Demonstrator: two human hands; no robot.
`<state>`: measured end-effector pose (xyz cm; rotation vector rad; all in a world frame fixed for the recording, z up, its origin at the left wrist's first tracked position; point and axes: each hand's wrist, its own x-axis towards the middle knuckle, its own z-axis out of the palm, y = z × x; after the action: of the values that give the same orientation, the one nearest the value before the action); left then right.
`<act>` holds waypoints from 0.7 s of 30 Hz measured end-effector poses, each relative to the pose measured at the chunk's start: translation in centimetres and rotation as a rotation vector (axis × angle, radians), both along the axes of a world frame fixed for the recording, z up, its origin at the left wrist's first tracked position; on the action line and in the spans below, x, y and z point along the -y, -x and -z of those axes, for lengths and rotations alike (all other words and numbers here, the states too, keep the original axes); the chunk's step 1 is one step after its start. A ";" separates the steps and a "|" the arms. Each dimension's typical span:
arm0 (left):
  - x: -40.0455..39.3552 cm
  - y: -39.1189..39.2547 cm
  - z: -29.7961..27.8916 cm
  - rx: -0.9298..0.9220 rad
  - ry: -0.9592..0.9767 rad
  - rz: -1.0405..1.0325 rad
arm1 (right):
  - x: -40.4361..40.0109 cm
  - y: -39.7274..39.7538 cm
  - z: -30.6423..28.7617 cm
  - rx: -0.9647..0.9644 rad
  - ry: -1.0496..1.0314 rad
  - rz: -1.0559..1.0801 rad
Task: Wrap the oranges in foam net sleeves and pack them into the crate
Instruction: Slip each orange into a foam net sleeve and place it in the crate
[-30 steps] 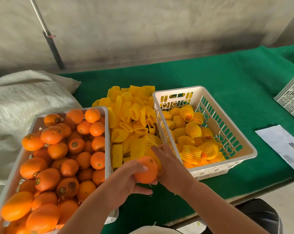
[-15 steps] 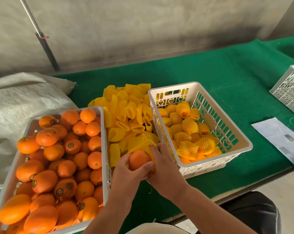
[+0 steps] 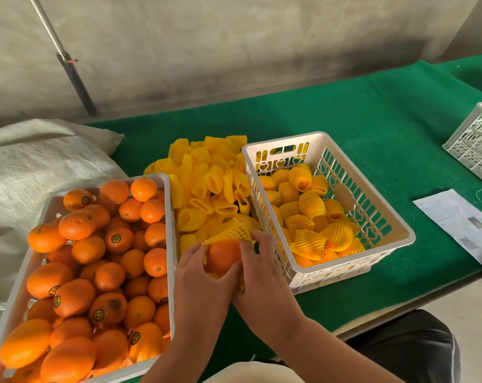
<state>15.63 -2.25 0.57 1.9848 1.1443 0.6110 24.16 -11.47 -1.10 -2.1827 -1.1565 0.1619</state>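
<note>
Both hands meet over the near edge of the green table [image 3: 331,128], closed around a single orange [image 3: 223,255]. The left hand [image 3: 198,275] cups the fruit from its left and underside, fingers curled up along the skin and thumb lying across the front. The right hand [image 3: 262,272] grips from the other side, fingers bent over the top right of the orange and pinching the edge of a yellow foam sleeve [image 3: 228,234], whose stretched mesh lies over the far top of the fruit while the near face is bare. A bit of yellow mesh also shows under the hands, below the orange; how far round it reaches there cannot be told. Just left of the grip stands a white tray [image 3: 170,217] heaped with loose oranges [image 3: 96,258], many with round stickers. Directly beyond the grip, touching the held sleeve, lies the pile of empty sleeves [image 3: 206,181], wedged between the tray and the white crate [image 3: 372,194]. The crate sits just right of the right hand, its near left corner beside the knuckles, and holds the wrapped oranges [image 3: 309,208] in a loose layer. Well to the right of the grip lie a sheet of paper [image 3: 461,225] and, farther off, a second crate [image 3: 474,145] at the frame's edge. Far to the left beyond the tray rests a grey woven sack [image 3: 35,161].
</note>
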 end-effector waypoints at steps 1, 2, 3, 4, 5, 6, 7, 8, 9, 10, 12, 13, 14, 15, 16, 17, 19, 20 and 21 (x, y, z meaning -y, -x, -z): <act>-0.1 0.0 -0.1 -0.005 -0.009 -0.007 | -0.1 0.2 -0.2 0.004 0.004 -0.002; -0.2 0.0 -0.2 -0.005 -0.018 -0.005 | -0.2 0.3 -0.3 0.009 0.011 -0.010; -0.3 0.1 -0.2 0.000 -0.025 0.010 | -0.1 0.3 -0.4 0.013 0.014 -0.025; -0.4 0.3 -0.2 0.010 -0.031 0.038 | 0.0 0.2 -0.6 0.013 0.012 -0.043; -0.4 0.4 -0.2 0.023 -0.033 0.071 | 0.1 0.1 -0.7 0.010 0.002 -0.060; -0.5 0.5 -0.1 0.034 -0.033 0.098 | 0.3 0.1 -0.8 0.006 -0.011 -0.072; -0.5 0.6 0.1 0.042 -0.033 0.110 | 0.4 0.1 -0.9 0.005 -0.022 -0.075; -0.5 0.6 0.2 0.049 -0.034 0.103 | 0.5 0.2 -1.0 0.014 -0.028 -0.073; -0.5 0.6 0.2 0.057 -0.035 0.083 | 0.5 0.3 -1.0 0.035 -0.030 -0.072; -0.4 0.6 0.1 0.066 -0.036 0.060 | 0.6 0.5 -1.0 0.056 -0.033 -0.076; -0.5 0.6 0.0 0.079 -0.047 0.031 | 0.6 0.8 -1.0 0.065 -0.040 -0.120; -0.6 0.7 0.1 0.087 -0.057 0.019 | 0.7 1.0 -0.9 0.059 -0.039 -0.156; -0.9 0.8 0.2 0.107 -0.065 0.010 | 0.8 1.1 -0.9 0.042 -0.037 -0.196; -1.2 0.9 0.4 0.143 -0.076 0.008 | 1.0 1.1 -1.0 0.018 -0.035 -0.231; -1.6 1.2 0.6 0.184 -0.094 0.015 | 1.3 1.1 -1.1 0.001 -0.045 -0.251; -1.9 1.4 0.7 0.216 -0.120 0.025 | 1.6 0.9 -1.2 -0.007 -0.079 -0.253; -2.3 2.0 0.8 0.239 -0.182 0.050 | 2.1 0.8 -1.4 -0.105 -0.218 -0.192; -2.4 2.1 0.8 0.238 -0.213 0.064 | 2.0 0.7 -1.7 -0.221 -0.302 -0.113; -2.4 2.2 0.7 0.234 -0.245 0.083 | 1.8 0.6 -2.1 -0.373 -0.368 -0.011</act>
<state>13.39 0.17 -0.18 2.0862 0.8736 0.9502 23.55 -13.25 1.03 -1.7324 -0.9050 0.3191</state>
